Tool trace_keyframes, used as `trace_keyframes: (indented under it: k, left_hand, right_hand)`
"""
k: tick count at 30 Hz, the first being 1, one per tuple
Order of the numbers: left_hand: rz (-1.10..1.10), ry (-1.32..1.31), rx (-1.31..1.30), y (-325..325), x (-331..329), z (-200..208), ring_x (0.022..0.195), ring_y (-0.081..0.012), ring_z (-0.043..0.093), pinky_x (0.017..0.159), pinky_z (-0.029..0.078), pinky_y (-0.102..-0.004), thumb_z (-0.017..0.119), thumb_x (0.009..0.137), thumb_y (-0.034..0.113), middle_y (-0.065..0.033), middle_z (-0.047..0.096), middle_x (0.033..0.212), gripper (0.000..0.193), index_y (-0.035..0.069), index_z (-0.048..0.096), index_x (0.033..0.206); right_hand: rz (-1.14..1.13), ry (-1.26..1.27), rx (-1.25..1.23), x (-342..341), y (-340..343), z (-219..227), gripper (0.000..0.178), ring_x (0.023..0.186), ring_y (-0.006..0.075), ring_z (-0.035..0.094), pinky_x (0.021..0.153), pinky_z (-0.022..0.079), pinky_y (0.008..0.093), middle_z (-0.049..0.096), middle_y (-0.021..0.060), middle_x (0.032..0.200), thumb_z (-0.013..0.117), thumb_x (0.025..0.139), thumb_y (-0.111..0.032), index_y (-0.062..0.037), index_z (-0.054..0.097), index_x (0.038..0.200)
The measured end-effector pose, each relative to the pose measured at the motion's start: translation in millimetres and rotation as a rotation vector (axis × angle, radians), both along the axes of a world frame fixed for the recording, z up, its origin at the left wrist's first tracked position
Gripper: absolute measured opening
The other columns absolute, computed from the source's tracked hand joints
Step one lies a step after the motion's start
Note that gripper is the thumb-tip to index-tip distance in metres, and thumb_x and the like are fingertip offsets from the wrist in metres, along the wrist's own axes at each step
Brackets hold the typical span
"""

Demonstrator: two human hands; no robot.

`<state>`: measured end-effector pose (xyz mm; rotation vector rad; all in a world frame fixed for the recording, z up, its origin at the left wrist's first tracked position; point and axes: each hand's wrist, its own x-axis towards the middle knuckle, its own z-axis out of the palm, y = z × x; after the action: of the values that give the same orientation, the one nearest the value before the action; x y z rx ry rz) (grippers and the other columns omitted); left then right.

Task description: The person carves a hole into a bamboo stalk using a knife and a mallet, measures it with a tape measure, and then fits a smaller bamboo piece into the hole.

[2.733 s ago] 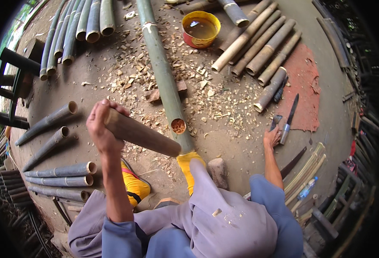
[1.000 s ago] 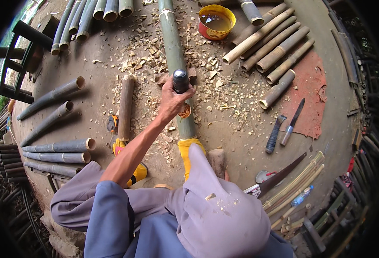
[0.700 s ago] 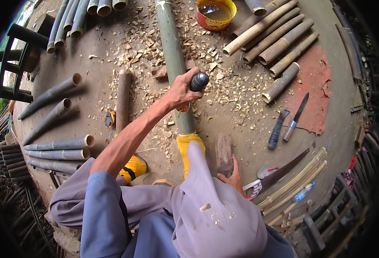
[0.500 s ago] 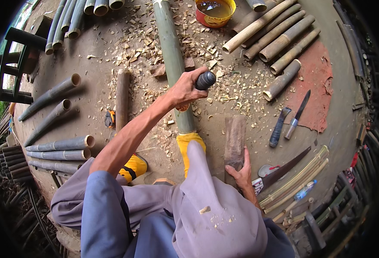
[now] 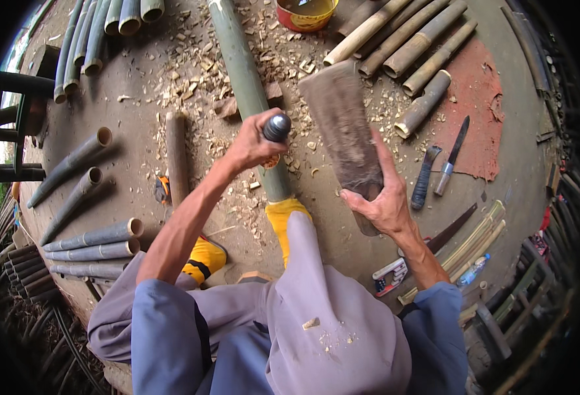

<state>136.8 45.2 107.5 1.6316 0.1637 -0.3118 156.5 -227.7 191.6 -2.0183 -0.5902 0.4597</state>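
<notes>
A green bamboo pole runs away from me, its near end against a yellow-covered foot. My left hand is closed around the black handle of an upright tool over the pole; its blade is hidden. Just below that fist a pale cut patch shows on the bamboo. My right hand grips a flat wooden mallet by its narrow end, raised to the right of the pole and slightly blurred.
Cut bamboo lengths lie at the far right, near a red-rimmed bucket. Two knives, one a black-handled knife, lie by a red cloth. A handsaw is nearer. Wood chips litter the ground; more bamboo tubes lie left.
My right hand has lifted the wooden mallet from low beside the pole, upward and forward. The whole view has shifted slightly; my left hand still holds the black handle over the bamboo.
</notes>
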Motion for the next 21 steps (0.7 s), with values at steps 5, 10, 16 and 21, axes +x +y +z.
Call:
trace_keyframes:
  k: [5,10,16,21]
  left_hand:
    - [0.160,-0.284,0.219,-53.8,-34.5,0.0,0.076,-0.0157,0.061,0.065,0.053,-0.0321,0.072,0.069,0.001,-0.0044,0.061,0.082,0.024,0.007,0.057,0.086]
    - [0.211,-0.391,0.498,-97.3,-52.6,0.1,0.082,-0.0340,0.056,0.071,0.047,-0.0422,0.073,0.066,0.001,-0.0142,0.053,0.089,0.038,0.005,0.054,0.098]
    - [0.286,-0.355,0.473,-96.1,-51.1,-9.3,0.085,-0.0338,0.051,0.075,0.043,-0.0431,0.071,0.063,-0.002,-0.0148,0.048,0.089,0.041,0.005,0.052,0.099]
    - [0.272,-0.363,0.430,-93.7,-52.3,-16.8,0.074,-0.0328,0.055,0.066,0.046,-0.0411,0.069,0.064,-0.001,-0.0122,0.053,0.080,0.033,0.005,0.054,0.092]
  right_hand:
    - [-0.392,-0.059,0.155,-24.8,-2.6,-8.3,0.094,0.116,0.0262,0.044,0.102,0.033,0.0362,0.044,0.0169,0.129,0.075,0.065,-0.026,0.0047,0.027,0.140]
    - [-0.465,0.007,0.071,-34.7,-16.7,-12.7,0.094,0.120,0.0269,0.041,0.105,0.030,0.0352,0.042,0.0196,0.131,0.073,0.066,-0.025,0.0098,0.026,0.139]
    - [-0.541,-0.017,0.068,-64.6,-31.5,-16.1,0.094,0.118,0.0275,0.041,0.102,0.032,0.0370,0.040,0.0204,0.127,0.070,0.066,-0.023,0.0095,0.021,0.139]
    - [-0.204,0.040,-0.038,-82.0,-26.3,-35.4,0.101,0.112,0.0302,0.051,0.096,0.043,0.0382,0.044,0.0220,0.129,0.076,0.065,-0.020,0.0012,0.017,0.144]
